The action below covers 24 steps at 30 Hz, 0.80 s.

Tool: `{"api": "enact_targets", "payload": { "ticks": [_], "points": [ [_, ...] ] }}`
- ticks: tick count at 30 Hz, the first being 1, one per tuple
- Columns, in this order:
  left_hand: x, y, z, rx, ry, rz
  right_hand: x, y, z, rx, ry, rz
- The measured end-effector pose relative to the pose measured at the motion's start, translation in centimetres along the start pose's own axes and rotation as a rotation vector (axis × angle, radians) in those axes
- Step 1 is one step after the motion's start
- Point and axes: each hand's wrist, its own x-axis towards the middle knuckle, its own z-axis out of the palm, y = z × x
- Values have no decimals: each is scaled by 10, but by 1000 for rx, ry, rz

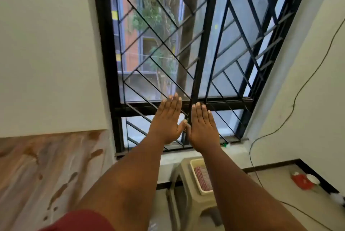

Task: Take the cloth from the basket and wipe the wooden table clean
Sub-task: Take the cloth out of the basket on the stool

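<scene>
Both hands — left hand (166, 118), right hand (202, 125) — are raised flat with fingers straight, holding nothing. The red-and-white checked cloth (203, 179) lies in the cream plastic basket (194, 165) at 6 o'clock below the right hand — the nearer one — its long axis running 12-to-6.

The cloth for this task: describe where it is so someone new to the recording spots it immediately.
Start at the barred window and drop to the beige plastic stool on the floor below it. A cream basket sits on the stool; the red-and-white checked cloth lies inside, the only patterned fabric there.
</scene>
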Motion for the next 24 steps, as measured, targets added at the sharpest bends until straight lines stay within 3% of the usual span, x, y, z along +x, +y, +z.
{"api": "enact_targets", "payload": {
  "ticks": [4,10,24],
  "points": [
    [-7,55,62,-8,-224,21,-46,68,36,-63,-179,-2],
    [-16,95,126,57,-375,106,-91,138,85,-35,-362,76],
    [-40,116,272,-24,-719,93,-139,193,188,92,-831,179]
  ]
}}
